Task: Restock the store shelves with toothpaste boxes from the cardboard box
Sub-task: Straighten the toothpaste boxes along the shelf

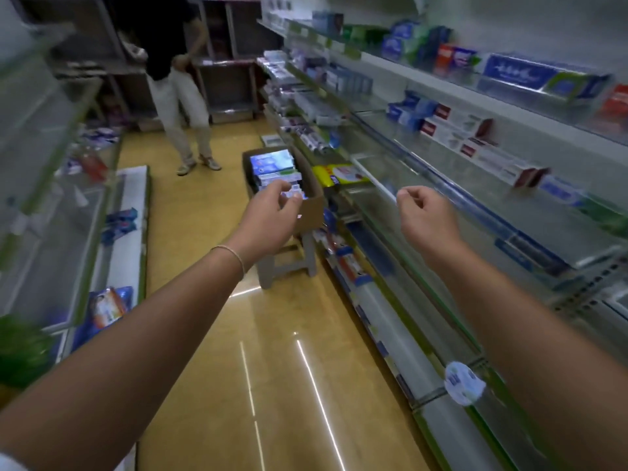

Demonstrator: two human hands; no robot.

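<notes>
While both arms reach down the aisle, left hand (272, 212) hovers at the cardboard box (307, 195) of toothpaste boxes (275, 171) on a stool (289, 263), grip loosely curled, empty; right hand (424, 212) fisted, empty, beside the shelves (509, 232). A person (176, 79) stands beyond.

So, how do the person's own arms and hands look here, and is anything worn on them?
Both forearms are bare, with no gloves or rings that I can make out. The left hand has a thin, pale string-like bracelet around its wrist. The right hand and its wrist carry nothing. A bit of white cloth shows at the lower left corner, maybe a sleeve.
</notes>
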